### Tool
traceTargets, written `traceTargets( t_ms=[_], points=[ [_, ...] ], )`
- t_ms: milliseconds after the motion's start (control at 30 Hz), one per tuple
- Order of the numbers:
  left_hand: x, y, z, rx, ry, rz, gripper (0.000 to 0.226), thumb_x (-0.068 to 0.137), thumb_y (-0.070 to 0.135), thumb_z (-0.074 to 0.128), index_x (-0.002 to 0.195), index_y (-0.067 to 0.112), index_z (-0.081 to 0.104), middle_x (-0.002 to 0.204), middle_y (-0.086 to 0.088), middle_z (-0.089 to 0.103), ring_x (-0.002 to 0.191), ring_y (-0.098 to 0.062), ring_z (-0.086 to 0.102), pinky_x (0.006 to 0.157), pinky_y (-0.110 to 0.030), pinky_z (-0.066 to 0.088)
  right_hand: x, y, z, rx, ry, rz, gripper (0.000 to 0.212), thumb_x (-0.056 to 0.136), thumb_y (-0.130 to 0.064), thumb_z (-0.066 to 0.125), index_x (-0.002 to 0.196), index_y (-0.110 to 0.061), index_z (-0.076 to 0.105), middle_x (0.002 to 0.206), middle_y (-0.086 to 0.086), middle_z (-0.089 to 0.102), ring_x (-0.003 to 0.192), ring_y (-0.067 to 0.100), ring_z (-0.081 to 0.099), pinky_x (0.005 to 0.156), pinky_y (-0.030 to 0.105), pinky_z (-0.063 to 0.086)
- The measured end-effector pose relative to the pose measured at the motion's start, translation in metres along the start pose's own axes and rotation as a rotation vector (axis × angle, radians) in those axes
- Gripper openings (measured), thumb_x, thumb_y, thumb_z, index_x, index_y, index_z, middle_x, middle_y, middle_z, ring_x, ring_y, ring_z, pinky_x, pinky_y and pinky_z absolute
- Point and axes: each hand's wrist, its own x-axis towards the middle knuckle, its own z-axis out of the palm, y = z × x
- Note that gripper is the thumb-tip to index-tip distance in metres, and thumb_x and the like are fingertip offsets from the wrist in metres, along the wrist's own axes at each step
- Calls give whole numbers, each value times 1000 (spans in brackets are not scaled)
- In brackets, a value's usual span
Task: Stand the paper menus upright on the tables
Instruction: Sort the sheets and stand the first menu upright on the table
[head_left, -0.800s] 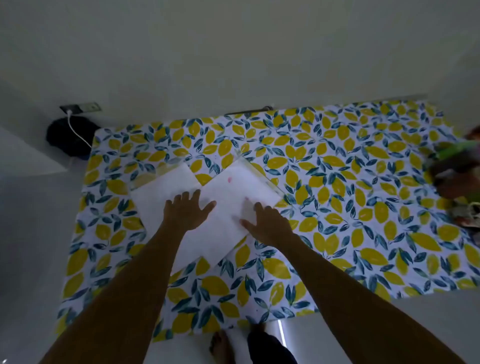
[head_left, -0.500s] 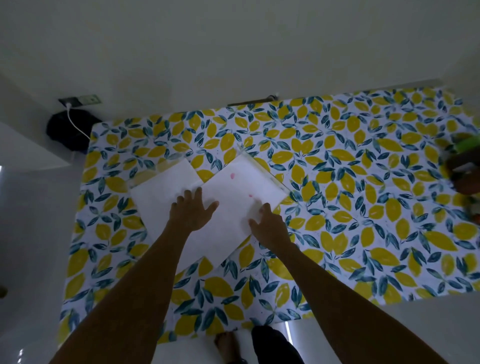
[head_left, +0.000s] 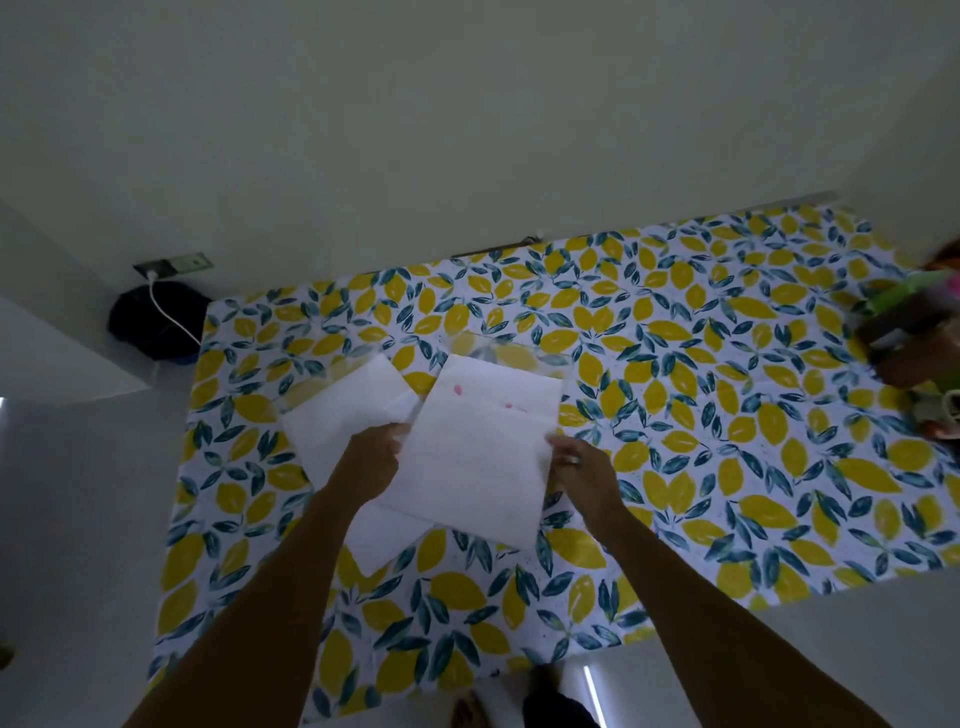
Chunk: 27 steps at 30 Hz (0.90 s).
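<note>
A white paper menu with faint pink marks near its top sits in a clear holder and is lifted off the lemon-print table. My left hand grips its left edge and my right hand grips its right edge. A second white menu, also in a clear sleeve, lies flat on the table to the left, partly under the raised one.
A pile of colourful objects sits at the table's right end. A dark bag with a white cable stands on the floor past the table's left corner. The wall runs behind the table. My feet show below the near edge.
Both hands were pressed flat on the two menus. Now they have closed on the edges of the right menu, raised it and turned it straighter.
</note>
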Motion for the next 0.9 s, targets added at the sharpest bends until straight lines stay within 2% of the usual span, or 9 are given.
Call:
traceTargets(
  t_ms=[133,233,300,400,533,633,733,800,900],
  points=[
    [-25,13,-10,-84,37,139,38,89,-1,57,121,15,69,111,-9,70,101,-21,66,93,-27,48,-12,-11,-31,141,4,-46,29,85,-3,67,109,-18,74,113,4,71,94,16,69,74,36,60],
    [-41,29,-14,-233,66,235,29,88,1,64,115,9,71,104,-11,67,90,-20,65,87,-33,54,-21,-19,-50,133,8,-107,29,88,-4,65,113,-17,72,108,0,71,83,6,69,65,25,58],
    [-48,36,-16,-303,95,276,27,87,0,67,112,10,73,104,-9,68,90,-19,66,85,-35,55,-22,-21,-62,90,18,-140,32,88,0,64,115,-16,72,113,3,72,90,15,70,71,32,59],
    [-51,51,-20,-356,148,323,22,88,8,69,106,19,75,97,3,67,86,-3,63,77,-20,51,-22,-32,-77,-3,29,-220,35,88,5,61,115,-13,72,119,8,70,104,25,65,87,42,56],
    [-42,77,-31,-366,245,375,10,89,22,69,89,16,77,89,5,66,86,-4,63,74,-18,50,-4,-56,-85,-95,129,-333,19,91,-23,67,104,-13,76,96,10,76,90,27,70,79,40,56],
    [-21,88,-38,-300,314,362,33,91,30,66,68,7,63,72,-5,60,79,-14,57,73,-30,46,29,-73,-86,-137,141,-350,25,91,-28,66,104,-9,75,90,12,76,84,25,70,79,41,56],
    [-1,96,-45,-246,392,304,40,93,43,56,73,8,58,69,-5,60,70,-16,58,67,-33,46,61,-88,-85,-242,106,-415,26,93,-29,63,102,-7,74,97,16,75,84,23,66,80,31,49],
    [13,103,-47,-185,471,257,37,94,34,58,67,12,48,57,2,50,55,-7,50,55,-25,39,76,-99,-82,-286,106,-460,23,94,-28,62,90,-9,72,81,15,72,72,25,64,73,35,50],
    [28,114,-47,-111,548,205,35,94,25,58,64,17,43,56,7,43,52,-13,45,51,-28,33,93,-112,-80,-397,108,-547,20,95,-25,59,83,-10,66,71,8,65,66,26,59,64,32,42]
  ],
)
